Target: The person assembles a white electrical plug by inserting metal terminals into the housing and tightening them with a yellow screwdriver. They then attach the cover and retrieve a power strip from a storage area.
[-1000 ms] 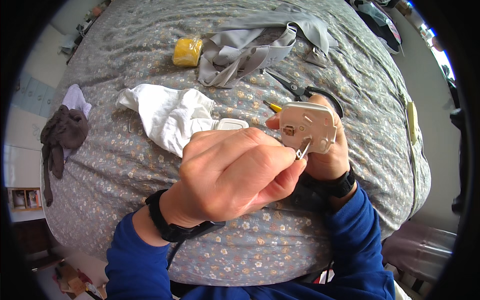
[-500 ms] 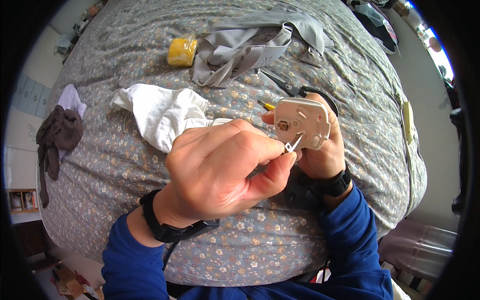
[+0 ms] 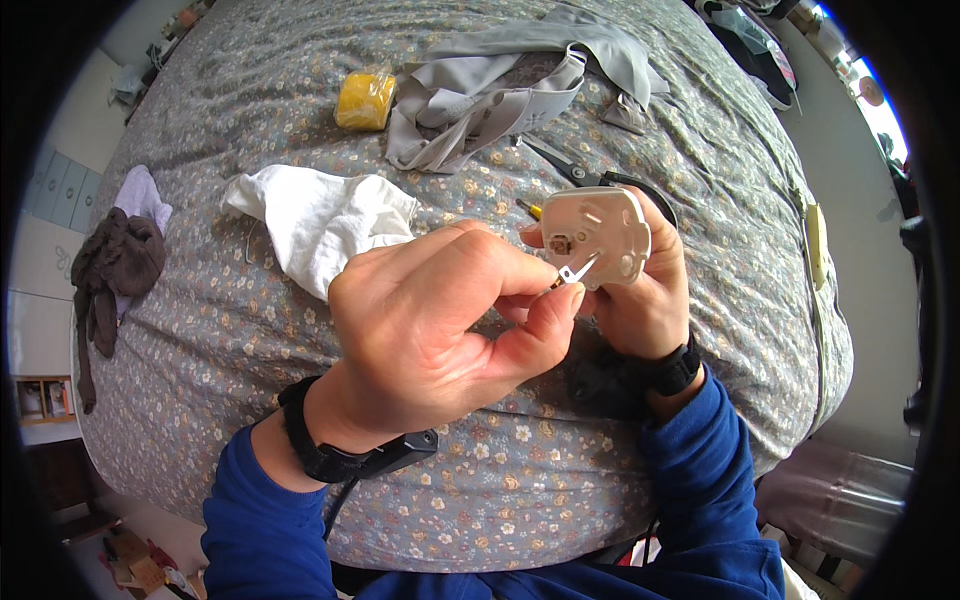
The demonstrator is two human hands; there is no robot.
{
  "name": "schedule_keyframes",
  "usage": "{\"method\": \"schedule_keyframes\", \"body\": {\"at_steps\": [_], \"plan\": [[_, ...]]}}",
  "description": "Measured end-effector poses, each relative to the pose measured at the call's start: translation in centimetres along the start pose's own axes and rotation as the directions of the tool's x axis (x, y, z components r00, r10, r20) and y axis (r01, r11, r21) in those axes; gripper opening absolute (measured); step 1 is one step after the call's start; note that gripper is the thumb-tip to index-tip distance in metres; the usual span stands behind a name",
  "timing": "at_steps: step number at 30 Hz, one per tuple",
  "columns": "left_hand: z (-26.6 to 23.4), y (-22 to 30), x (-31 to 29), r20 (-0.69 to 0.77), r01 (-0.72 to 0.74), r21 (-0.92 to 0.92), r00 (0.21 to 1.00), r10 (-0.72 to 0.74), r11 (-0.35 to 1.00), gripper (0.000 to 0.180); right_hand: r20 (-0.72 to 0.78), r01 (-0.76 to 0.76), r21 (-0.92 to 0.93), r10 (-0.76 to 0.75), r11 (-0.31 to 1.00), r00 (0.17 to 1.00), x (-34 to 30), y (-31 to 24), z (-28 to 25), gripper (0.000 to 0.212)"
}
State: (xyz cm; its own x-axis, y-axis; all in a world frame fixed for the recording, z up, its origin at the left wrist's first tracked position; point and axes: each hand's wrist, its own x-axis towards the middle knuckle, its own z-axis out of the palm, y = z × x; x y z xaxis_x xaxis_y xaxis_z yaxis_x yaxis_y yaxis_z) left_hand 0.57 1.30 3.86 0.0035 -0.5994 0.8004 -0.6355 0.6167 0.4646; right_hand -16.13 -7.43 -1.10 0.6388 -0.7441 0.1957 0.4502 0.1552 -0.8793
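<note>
Two hands engaged: your left hand (image 3: 440, 315) pinches a small metal piece (image 3: 572, 275) between thumb and finger, slim tip toward the inner face of the white plastic casing (image 3: 605, 225); contact unclear. Your right hand (image 3: 650, 312) grips the casing from behind, above the floral bedspread (image 3: 520, 470). Just beyond the casing: black-handled scissors (image 3: 582, 174). Left of the casing: white cloth (image 3: 320, 220). Farther beyond the casing: grey fabric (image 3: 460, 75). Beyond and left of the casing: yellow wrapped object (image 3: 365, 102).

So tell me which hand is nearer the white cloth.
Left: the left hand is by the near right edge of the white cloth; the right hand is farther right.
</note>
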Motion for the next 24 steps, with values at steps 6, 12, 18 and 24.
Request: {"method": "schedule_keyframes", "body": {"at_steps": [6, 12, 18, 24], "plan": [[-0.3, -0.3, 0.1, 0.008, 0.1, -0.039, 0.995, -0.099, 0.994, 0.016, 0.041, -0.024, -0.02, 0.025, 0.999, 0.999, 0.0, -0.7, 0.7, 0.012], [0.0, 0.0, -0.1, 0.063, 0.214, -0.099, 0.976, -0.209, 0.972, 0.017, 0.03, -0.04, -0.054, 0.042, 0.998, 0.999, -0.3, -0.6, 1.2, 0.014], [-0.4, -0.4, 0.0, 0.246, 0.467, -0.323, 0.881, -0.403, 0.823, 0.029, 0.027, 0.011, 0.017, -0.012, 1.0, 1.0, -0.1, -0.5, 1.2, 0.009], [-0.1, -1.7, -0.1, 0.401, 0.599, -0.469, 0.799, -0.447, 0.649, 0.06, 0.09, 0.046, -0.054, -0.041, 0.997, 0.995, -0.1, -0.4, 0.8, 0.009]]}}
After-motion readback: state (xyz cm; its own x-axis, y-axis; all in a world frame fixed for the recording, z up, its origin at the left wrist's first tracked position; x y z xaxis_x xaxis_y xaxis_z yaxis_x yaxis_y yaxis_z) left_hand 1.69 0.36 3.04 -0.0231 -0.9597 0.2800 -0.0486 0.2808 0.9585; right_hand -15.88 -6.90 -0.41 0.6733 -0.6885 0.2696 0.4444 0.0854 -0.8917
